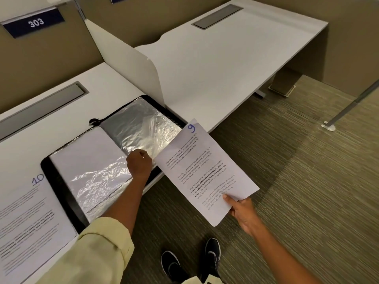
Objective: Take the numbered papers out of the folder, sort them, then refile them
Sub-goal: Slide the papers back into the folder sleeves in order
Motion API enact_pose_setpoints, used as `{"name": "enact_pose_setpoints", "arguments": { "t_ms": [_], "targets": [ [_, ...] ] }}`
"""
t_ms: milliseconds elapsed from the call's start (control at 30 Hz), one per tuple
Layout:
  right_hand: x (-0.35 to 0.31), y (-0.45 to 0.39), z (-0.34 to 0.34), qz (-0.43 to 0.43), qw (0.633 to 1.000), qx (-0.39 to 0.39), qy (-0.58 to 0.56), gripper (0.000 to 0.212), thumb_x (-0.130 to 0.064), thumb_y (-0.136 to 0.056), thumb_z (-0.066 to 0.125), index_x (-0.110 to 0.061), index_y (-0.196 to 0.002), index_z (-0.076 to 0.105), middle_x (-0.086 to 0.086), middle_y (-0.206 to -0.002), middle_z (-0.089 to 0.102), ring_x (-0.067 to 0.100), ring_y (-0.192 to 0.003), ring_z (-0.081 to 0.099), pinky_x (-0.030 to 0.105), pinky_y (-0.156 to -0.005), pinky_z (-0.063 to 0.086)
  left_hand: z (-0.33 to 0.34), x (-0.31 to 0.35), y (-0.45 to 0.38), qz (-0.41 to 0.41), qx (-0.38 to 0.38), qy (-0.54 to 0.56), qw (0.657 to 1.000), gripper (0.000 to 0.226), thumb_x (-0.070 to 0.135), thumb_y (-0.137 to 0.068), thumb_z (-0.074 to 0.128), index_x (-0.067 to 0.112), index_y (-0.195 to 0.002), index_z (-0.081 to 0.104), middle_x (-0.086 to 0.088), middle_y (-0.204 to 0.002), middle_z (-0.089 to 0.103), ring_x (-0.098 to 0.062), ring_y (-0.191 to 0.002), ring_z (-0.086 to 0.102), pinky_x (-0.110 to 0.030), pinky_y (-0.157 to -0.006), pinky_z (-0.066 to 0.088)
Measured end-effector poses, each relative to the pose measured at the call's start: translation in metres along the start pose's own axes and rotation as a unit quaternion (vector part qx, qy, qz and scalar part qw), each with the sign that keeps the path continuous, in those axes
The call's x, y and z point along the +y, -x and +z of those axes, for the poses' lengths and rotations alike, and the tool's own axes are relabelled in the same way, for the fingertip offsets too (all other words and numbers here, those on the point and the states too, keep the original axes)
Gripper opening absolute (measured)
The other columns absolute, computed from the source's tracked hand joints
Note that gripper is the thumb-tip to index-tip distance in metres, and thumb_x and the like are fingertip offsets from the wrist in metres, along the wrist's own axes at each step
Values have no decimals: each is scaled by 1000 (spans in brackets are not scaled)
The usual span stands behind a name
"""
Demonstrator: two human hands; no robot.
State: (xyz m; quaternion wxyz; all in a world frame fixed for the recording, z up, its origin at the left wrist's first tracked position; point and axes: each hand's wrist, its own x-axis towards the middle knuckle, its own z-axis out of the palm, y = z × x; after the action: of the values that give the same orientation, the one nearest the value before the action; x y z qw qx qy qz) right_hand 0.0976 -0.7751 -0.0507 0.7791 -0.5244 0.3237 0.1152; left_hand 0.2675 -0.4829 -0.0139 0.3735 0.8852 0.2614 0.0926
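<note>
There is one view only, from a wide-angle camera worn on the person's head. It looks forward and steeply down from standing height, close over the near edge of the tabletop (86, 111), with the person's shoes (190, 261) on the carpet at the bottom edge. Straight lines bow toward the borders. The partition wall closes the top of the frame.

Even, soft overhead light fills the room, fairly bright, with only faint shadows. The folder (114, 160) sleeves throw back white crinkled glare. Wide-angle bending curves the desk (225, 58) edges and partitions toward the corners. The sheet marked 10 (26, 222) at lower left is smeared, its print unreadable; the sheet marked 9 (205, 171) stays fairly sharp.
</note>
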Motion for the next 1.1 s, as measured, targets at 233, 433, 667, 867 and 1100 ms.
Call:
{"name": "enact_pose_setpoints", "arguments": {
  "t_ms": [233,433,667,867,1100],
  "targets": [
    [3,-1,-2,-1,1000,2,10,38,-2,-84,73,-13,-120,64,6,-114,74,26,-114,65,52,-95,54,1,3,-1,1,-29,-2,1000,16,11,-82,75,3,-73,65,-8,-77,65,-19,-70,57,-29,-68,39],
    [3,3,-5,-3,1000,12,-1,38,0,-85,72,-12,-120,63,6,-113,74,24,-110,68,42,-82,59,0,-3,-8,7,-58,24,998,31,22,-72,85,6,-63,61,-3,-67,60,-20,-66,55,-30,-67,37],
    [5,7,-10,2,1000,9,1,41,-2,-85,72,-12,-123,61,7,-114,74,25,-112,67,43,-84,58,-13,-22,-18,17,-171,105,980,15,18,-92,66,7,-85,73,-13,-76,71,-25,-57,63,-28,-55,51],
    [8,10,-12,2,1000,8,1,49,-7,-79,76,-12,-125,61,7,-116,73,26,-115,65,49,-92,56,-10,-22,-17,44,-122,76,989,10,7,-90,63,5,-90,72,-6,-81,71,-16,-71,69,-27,-68,53],
    [9,12,-7,-13,1000,22,-2,38,-4,-84,74,-16,-119,64,3,-112,75,25,-115,65,49,-91,54,0,-11,-15,83,-75,11,994,6,8,-84,72,2,-83,73,-13,-85,72,-25,-82,65,-29,-81,45]
  ]
}}
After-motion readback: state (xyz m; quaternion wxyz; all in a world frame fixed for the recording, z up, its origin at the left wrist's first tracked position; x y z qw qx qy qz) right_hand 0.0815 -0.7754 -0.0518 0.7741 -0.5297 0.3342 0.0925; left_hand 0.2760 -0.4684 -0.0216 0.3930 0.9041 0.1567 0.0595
